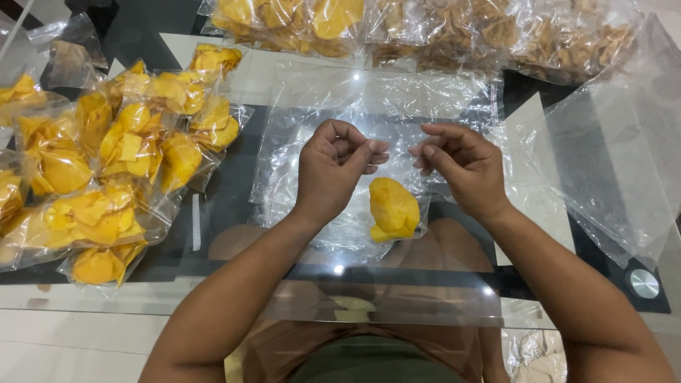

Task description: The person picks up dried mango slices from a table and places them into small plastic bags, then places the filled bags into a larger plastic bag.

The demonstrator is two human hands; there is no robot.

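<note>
A small clear plastic bag [406, 186] hangs between my two hands above a glass table [234, 198]. Yellow chips [392, 209] sit in its bottom. My left hand [333, 170] pinches the left side of the bag's mouth with thumb and fingers. On the right side of the mouth, my right hand [461, 167] pinches in the same way. The fingertips of both hands nearly meet. Under the hands lies a flat stack of empty clear bags [319, 99].
Several filled packets of yellow chips [120, 170] are piled at the left. Large bags of yellow and brown chips [425, 28] stand along the far edge. A big clear plastic sheet [610, 163] lies at the right, near a round metal table fitting [644, 283].
</note>
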